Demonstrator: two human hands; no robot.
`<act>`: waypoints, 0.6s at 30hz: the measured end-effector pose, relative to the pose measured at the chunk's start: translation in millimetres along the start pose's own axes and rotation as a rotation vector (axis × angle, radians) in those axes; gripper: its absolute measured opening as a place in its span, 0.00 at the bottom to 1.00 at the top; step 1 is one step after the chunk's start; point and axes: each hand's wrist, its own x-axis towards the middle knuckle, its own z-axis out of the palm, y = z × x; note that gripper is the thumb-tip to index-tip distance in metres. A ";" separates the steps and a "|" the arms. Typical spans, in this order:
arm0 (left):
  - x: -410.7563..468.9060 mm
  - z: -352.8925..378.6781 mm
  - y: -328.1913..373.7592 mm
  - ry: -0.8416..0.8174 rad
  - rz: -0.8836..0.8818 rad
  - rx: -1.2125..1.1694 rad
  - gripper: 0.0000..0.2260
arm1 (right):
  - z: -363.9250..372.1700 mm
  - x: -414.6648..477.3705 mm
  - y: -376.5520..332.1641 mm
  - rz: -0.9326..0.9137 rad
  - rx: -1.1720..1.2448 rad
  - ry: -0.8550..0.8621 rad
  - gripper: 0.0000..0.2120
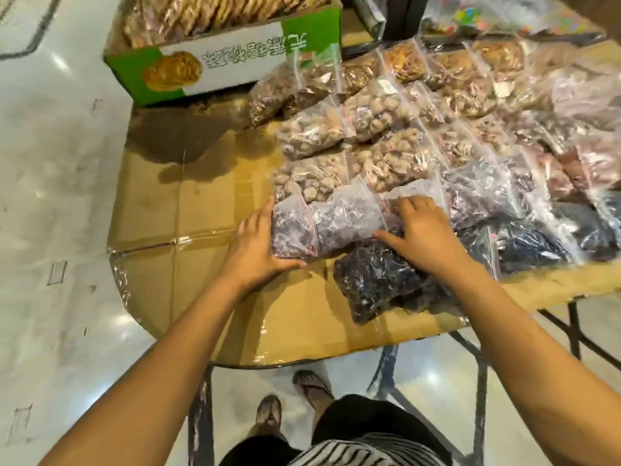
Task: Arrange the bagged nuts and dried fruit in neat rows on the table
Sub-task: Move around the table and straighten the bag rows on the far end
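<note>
Clear zip bags of nuts and dried fruit lie in rows on the cardboard-covered table (188, 210). My left hand (255, 243) cups the left and near edge of a bag of purplish dried fruit (292, 227). My right hand (423, 230) lies flat, fingers spread, over the neighbouring purplish bag (349, 216) and a dark raisin bag (376, 280) just below it. Pale walnut bags (312, 132) fill the rows behind. More dark fruit bags (524, 247) stretch to the right.
A green and white carton (235, 55) of snacks stands at the table's far left. Bags of colourful sweets (487, 15) sit at the back right. The table's left half is bare cardboard. Metal table legs (484, 381) and my sandalled feet (289, 395) show below.
</note>
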 end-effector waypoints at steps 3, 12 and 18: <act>8.1 -3.1 -5.3 0.007 0.088 -0.001 0.58 | -5.3 -27.6 -9.5 0.165 0.015 0.092 0.32; -20.5 21.9 97.1 0.125 0.540 -0.050 0.46 | -8.0 -138.9 8.4 0.612 0.046 0.123 0.37; -51.9 80.3 225.9 -0.014 0.816 -0.074 0.46 | -19.1 -246.4 85.0 0.894 0.113 0.191 0.37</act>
